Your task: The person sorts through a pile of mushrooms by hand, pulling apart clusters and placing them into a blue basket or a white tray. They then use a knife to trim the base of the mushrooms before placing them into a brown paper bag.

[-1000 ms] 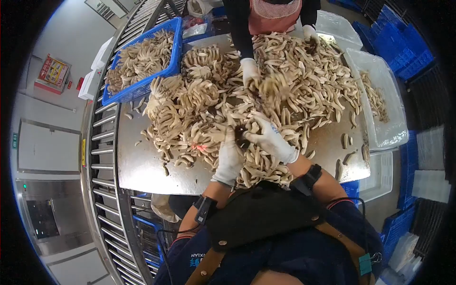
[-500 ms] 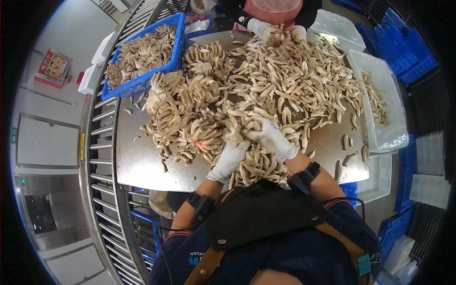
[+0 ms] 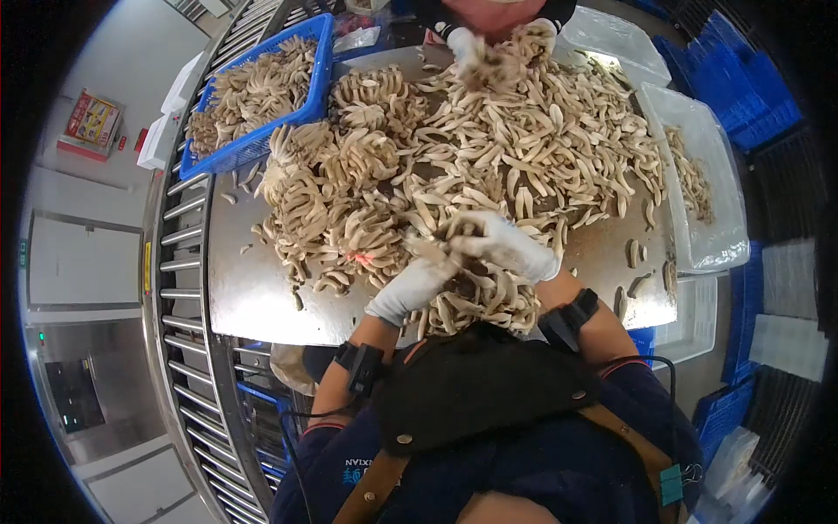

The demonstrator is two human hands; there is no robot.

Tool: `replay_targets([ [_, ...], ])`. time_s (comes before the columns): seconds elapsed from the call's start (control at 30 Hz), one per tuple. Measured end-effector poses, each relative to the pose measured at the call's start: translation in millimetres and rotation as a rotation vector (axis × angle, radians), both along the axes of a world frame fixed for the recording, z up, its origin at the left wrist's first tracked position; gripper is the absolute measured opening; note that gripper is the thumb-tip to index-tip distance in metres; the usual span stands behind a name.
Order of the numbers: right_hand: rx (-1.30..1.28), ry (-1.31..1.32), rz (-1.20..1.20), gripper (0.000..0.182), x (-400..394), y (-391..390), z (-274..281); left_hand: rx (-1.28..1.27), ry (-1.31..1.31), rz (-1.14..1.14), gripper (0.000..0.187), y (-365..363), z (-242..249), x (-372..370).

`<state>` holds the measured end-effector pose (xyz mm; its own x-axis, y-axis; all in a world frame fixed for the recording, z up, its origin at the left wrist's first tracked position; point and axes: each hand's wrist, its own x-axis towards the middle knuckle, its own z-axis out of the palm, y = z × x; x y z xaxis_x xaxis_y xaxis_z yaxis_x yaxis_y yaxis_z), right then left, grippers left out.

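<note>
Pale, finger-shaped mushrooms (image 3: 541,131) lie heaped over a metal table (image 3: 253,301), with clumped clusters (image 3: 362,157) on the left of the heap. Near the table's front, my gloved left hand (image 3: 419,281) is closed round a small mushroom piece. My gloved right hand (image 3: 499,246) is closed beside it, its fingers curled over part of the same piece. The two hands nearly touch, and the fingertips partly hide what they hold. Loose mushrooms (image 3: 480,306) lie just below the hands.
Across the table a co-worker's gloved hands (image 3: 471,48) hold a mushroom cluster. A blue basket (image 3: 323,74) of mushrooms stands at the back left, beside a roller conveyor (image 3: 183,293). A plastic-lined bin (image 3: 729,205) with mushrooms is at the right.
My right hand has shifted slightly left and turned over the piece; my left hand has moved slightly left and down. The co-worker's hands have moved apart, lifting a cluster.
</note>
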<state>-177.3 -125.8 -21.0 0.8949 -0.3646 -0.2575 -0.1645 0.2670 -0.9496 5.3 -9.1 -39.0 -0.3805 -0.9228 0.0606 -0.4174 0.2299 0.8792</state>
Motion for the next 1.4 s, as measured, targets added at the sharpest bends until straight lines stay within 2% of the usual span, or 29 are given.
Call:
replay_targets([
  [0.03,-0.137,0.06,-0.075,0.036,-5.0,-1.4,15.0,-0.125,-0.024,0.028,0.032,-1.8,-8.8,3.3],
  [0.13,-0.11,-0.177,-0.301,0.036,2.7,11.6,5.6,0.544,0.729,0.492,0.039,-20.7,-27.0,-19.6],
  [0.17,-0.12,-0.127,-0.284,0.04,3.7,5.2,0.7,0.498,0.296,0.401,0.04,-26.0,13.5,-26.5],
  [0.2,-0.131,-0.077,-0.264,0.043,4.8,-1.3,-4.1,0.343,0.07,0.343,0.045,-33.3,-59.5,-8.3],
  [0.27,-0.318,-0.024,-0.272,0.048,1.9,-19.9,-35.8,0.542,-0.127,0.428,0.057,-30.0,29.6,-21.4],
  [0.33,-0.126,0.049,-0.393,0.049,-33.2,-16.2,-23.5,0.602,-0.21,0.385,0.06,-5.9,20.8,-0.3],
  [0.37,-0.663,0.364,-0.344,0.046,-54.9,-15.8,-19.0,0.634,-0.254,0.36,0.062,13.0,12.4,14.3],
  [0.43,-0.193,0.089,-0.064,0.05,-90.2,7.5,-6.3,0.341,-0.429,0.496,0.072,71.4,-35.7,36.0],
  [0.5,-0.272,0.194,0.318,0.067,-87.5,49.8,-49.1,0.188,-0.544,0.398,0.092,94.2,-54.1,28.8],
  [0.53,-0.06,0.193,0.37,0.067,-75.2,76.7,-37.7,0.035,-0.568,0.33,0.098,103.9,-84.3,24.1],
  [0.57,-0.08,0.137,0.483,0.068,-65.7,109.6,-91.1,0.207,-0.845,0.341,0.106,102.2,-104.9,3.2],
  [0.67,-0.142,0.242,0.505,0.07,-71.5,103.3,-117.6,0.387,-0.969,0.352,0.103,59.5,-140.6,-37.8],
  [0.7,-0.11,0.329,0.417,0.07,-91.4,90.8,-99.4,0.223,-0.913,0.317,0.098,50.5,-155.9,-47.2],
  [0.73,-0.167,0.409,0.427,0.07,-108.7,79.2,-103.7,0.081,-0.792,0.284,0.094,35.1,-162.8,-59.4],
  [0.77,-0.473,0.286,0.508,0.061,-134.2,66.0,-129.6,-0.057,-0.681,0.236,0.09,19.7,-170.0,-71.5],
  [0.8,-1.302,0.24,0.842,0.043,-166.2,43.2,-167.0,-0.18,-0.509,0.195,0.086,-3.7,-173.0,-86.5],
  [0.83,-0.856,0.298,0.293,0.037,-185.0,25.4,-168.7,-0.06,-0.452,0.122,0.085,-21.7,-164.6,-105.4],
  [0.9,-0.758,0.737,0.322,0.027,-225.8,-32.4,-163.2,0.214,-0.249,-0.047,0.083,-56.3,-116.7,-127.4],
  [0.93,-0.759,0.945,0.234,0.028,-220.9,-51.4,-123.4,0.364,-0.105,-0.145,0.084,-74.6,-87.2,-131.4],
  [1.03,-1.058,1.181,0.349,0.039,-223.2,-98.3,-60.2,0.296,-0.058,-0.196,0.073,-89.7,-62.4,-110.6],
  [1.1,-1.16,1.12,0.125,0.041,-206.6,-121.3,-39.6,0.254,-0.074,0.055,0.064,-91.9,-44.0,-76.0],
  [1.13,-1.388,0.885,0.094,0.036,-183.4,-128.8,-26.7,0.302,-0.152,0.231,0.061,-96.9,-16.2,-55.9],
  [1.17,-1.596,0.633,0.058,0.032,-150.2,-133.8,-20.9,0.006,-0.31,0.382,0.06,-99.9,-34.0,-39.4],
  [1.2,-1.329,0.544,-0.125,0.034,-108.7,-139.4,-27.4,-0.293,-0.462,0.526,0.06,-98.4,-56.1,-28.4],
  [1.23,-1.059,0.453,-0.289,0.036,-66.2,-142.9,-32.7,-0.159,-0.738,0.368,0.06,-91.8,-63.9,-24.5],
  [1.27,-0.677,0.612,-0.248,0.039,-34.4,-143.4,-34.5,-0.101,-0.803,0.197,0.061,-83.6,-66.0,-26.6],
  [1.3,-0.898,0.816,0.047,0.046,-9.5,-162.8,-65.5,-0.043,-0.865,0.027,0.061,-72.6,-66.1,-31.1],
  [1.33,-1.086,0.924,0.092,0.052,1.7,-155.0,-80.5,0.016,-0.926,-0.148,0.062,-63.1,-67.2,-33.4],
  [1.4,-0.771,1.016,0.079,0.057,27.3,-146.2,-53.6,0.124,-0.868,-0.295,0.065,-43.3,-79.3,-32.4],
])
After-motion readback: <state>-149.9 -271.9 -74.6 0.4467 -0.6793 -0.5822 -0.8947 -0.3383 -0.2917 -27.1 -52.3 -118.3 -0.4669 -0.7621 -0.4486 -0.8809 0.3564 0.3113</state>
